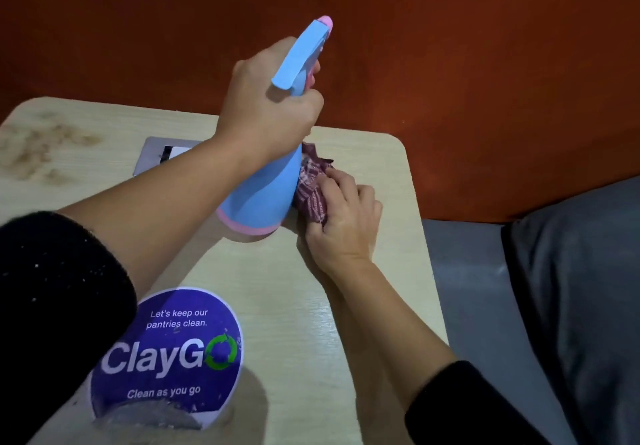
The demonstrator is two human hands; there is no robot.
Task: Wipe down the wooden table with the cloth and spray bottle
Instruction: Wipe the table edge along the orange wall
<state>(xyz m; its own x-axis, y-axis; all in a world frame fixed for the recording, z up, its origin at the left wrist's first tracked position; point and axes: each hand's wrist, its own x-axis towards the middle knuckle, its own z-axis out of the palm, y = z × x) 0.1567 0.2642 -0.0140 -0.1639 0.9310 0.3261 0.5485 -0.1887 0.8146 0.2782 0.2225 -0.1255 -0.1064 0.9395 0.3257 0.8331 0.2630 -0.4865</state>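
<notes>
My left hand [266, 112] grips the spray bottle [266, 188] lifted over the wooden table [363, 306], nozzle tilted away beyond the cloth [313, 185], which my right hand [341, 219] bunches just right of the bottle's base.

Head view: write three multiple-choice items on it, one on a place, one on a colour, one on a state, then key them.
1. Where does the round ClayGo sticker lie?
A. on the table's near part
B. on the orange wall
C. on the bottle

2. What colour is the spray bottle body?
A. green
B. light blue
C. black

3. How is the cloth held?
A. folded flat, untouched
B. draped over the bottle
C. bunched under the right hand

Key: 1 A, it sits on the table close to the camera; 2 B, blue with pink trim, gripped by the left hand; 3 C, the fingers press on the crumpled cloth.
</notes>
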